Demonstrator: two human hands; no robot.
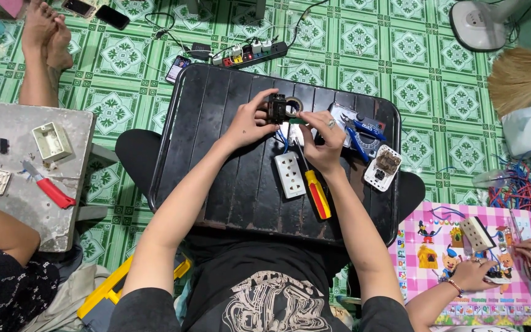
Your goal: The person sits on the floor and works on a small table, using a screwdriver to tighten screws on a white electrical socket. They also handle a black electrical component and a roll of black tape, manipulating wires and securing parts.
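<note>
Nearest the camera, the person's two forearms are reaching out over a black slatted tray table (216,184); its near edge is lying just beyond the lap, and bare slats are showing on the left half, giving the left arm open room. Lying on the right half are a yellow-and-red screwdriver (318,193) and a white socket plate (289,174), side by side and just beside the right wrist; a second white plate (383,168) is sitting near the right rim, with blue-handled cutters (360,132) beyond it, so that side is crowded. The left hand (248,123) is bending inward at the wrist, fingers pinching a small black switch module (276,108) held above the table's far middle; the right hand (322,140), a ring on one finger, is curling its fingertips against the same module from the other side. Beyond the far edge, a power strip (250,54) is lying on the green patterned floor tiles (364,37); other people's hands are working at a grey table (19,203) on the left and a pink mat (437,270) on the right.
</note>
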